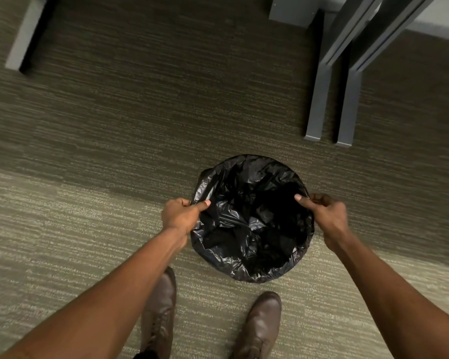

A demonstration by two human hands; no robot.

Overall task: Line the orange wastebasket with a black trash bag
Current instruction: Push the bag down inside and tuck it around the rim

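A black bag (252, 224) lies spread over a round opening on the carpet (114, 138), its crinkled plastic sagging down into the hollow; the basket itself is fully covered (no orange shows). Nothing but the bag's folds can be seen inside. The left hand (180, 216) pinches the bag's left edge, thumb on top. The right hand (327, 216) grips the right edge the same way. Two brown boots (261, 325) stand just below the bag. Grey desk legs (319, 99) rise beyond it.
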